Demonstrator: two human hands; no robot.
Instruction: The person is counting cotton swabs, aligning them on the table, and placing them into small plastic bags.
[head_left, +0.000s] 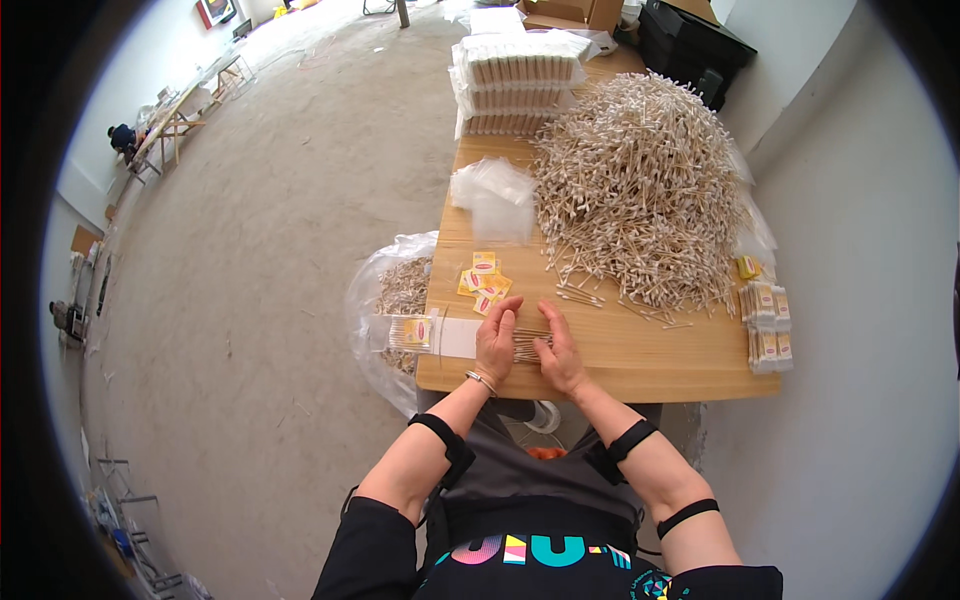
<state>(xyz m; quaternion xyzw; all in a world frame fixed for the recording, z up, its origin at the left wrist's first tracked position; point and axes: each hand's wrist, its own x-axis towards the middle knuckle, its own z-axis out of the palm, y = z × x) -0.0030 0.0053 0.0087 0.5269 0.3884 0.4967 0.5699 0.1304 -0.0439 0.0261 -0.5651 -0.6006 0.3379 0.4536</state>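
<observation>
My left hand (495,340) and my right hand (562,350) face each other at the table's near edge, fingers extended and slightly curved. A small bundle of cotton swabs (527,346) lies crosswise between them, an end against each palm. Left of my left hand is a white card or strip (458,338), and beside it a clear bag of swabs with a yellow label (416,332) reaches over the table's left edge. Loose yellow cards (485,284) lie just beyond my left hand. A large heap of cotton swabs (645,185) covers the table's far right.
Clear empty bags (495,200) lie left of the heap. Packed swab bundles (520,85) are stacked behind them. Filled small packs (767,330) stand at the right edge by the wall. A plastic sack of swabs (400,290) sits below the table's left edge.
</observation>
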